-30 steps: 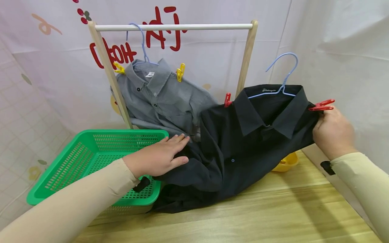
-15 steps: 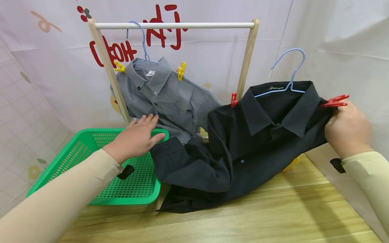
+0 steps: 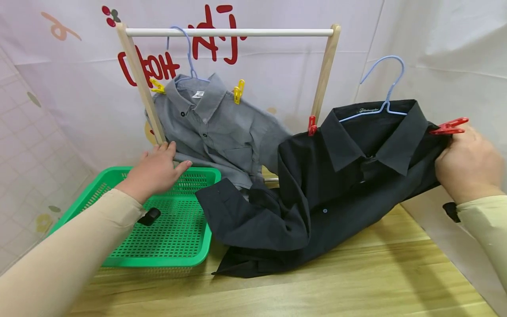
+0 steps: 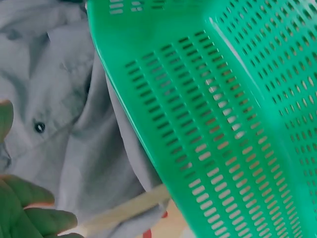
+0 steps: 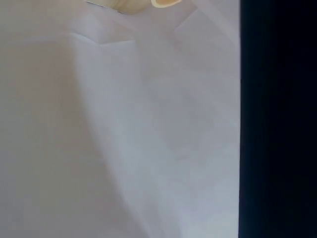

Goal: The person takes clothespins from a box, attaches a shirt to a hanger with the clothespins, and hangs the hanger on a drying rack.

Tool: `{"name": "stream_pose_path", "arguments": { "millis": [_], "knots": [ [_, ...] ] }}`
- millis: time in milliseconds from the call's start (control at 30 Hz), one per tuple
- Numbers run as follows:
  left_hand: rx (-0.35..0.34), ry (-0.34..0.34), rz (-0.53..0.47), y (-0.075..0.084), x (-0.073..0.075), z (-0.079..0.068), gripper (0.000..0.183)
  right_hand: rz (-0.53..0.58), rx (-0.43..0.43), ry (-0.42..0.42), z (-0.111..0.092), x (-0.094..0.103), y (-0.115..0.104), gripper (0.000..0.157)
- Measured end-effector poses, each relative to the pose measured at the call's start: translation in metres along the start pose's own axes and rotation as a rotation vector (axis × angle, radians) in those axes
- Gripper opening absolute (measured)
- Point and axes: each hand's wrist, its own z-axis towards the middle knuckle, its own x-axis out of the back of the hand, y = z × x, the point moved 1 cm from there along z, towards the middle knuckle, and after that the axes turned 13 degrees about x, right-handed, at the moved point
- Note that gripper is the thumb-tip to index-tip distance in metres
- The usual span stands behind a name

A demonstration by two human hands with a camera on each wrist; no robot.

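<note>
My right hand (image 3: 471, 163) grips the shoulder of a black shirt (image 3: 348, 198) at the right of the head view. The shirt is on a blue hanger (image 3: 390, 94), with a red clothespin (image 3: 449, 127) right by my fingers and another red clothespin (image 3: 312, 126) on its other shoulder. One black sleeve lies folded toward the green basket (image 3: 210, 246). Over that basket's back rim my left hand (image 3: 154, 169) is spread, holding nothing. In the left wrist view, its fingers (image 4: 29, 198) show beside a grey shirt (image 4: 69, 99).
A wooden rack with a white bar (image 3: 257, 32) stands behind. The grey shirt hangs from it on a blue hanger (image 3: 189, 53), with yellow clothespins (image 3: 238, 91) at both shoulders. White curtain (image 3: 443, 79) surrounds the wooden table (image 3: 356, 281). A yellow container (image 5: 166, 2) edges into the right wrist view.
My left hand has left the black sleeve and moved left over the basket. My right hand has drawn the black shirt rightward and slightly up, hanger and clothespins along with it.
</note>
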Motion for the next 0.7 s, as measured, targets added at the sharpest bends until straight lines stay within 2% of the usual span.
{"name": "stream_pose_path", "arguments": {
  "millis": [233, 400, 567, 700],
  "knots": [
    [0.107, 0.112, -0.074, -0.017, 0.003, 0.006, 0.096, -0.016, -0.019, -0.044, 0.0, 0.003, -0.001, 0.031],
    [0.144, 0.204, -0.126, -0.026, 0.004, 0.012, 0.1, -0.017, -0.037, -0.03, 0.0, 0.005, -0.001, 0.031],
    [0.173, 0.201, -0.155, -0.032, 0.005, 0.023, 0.108, -0.002, -0.044, 0.031, 0.0, 0.009, -0.002, 0.042],
    [0.197, 0.183, -0.162, -0.032, 0.006, 0.03, 0.111, 0.01, -0.02, 0.122, 0.004, 0.012, -0.002, 0.042]
  ]
}}
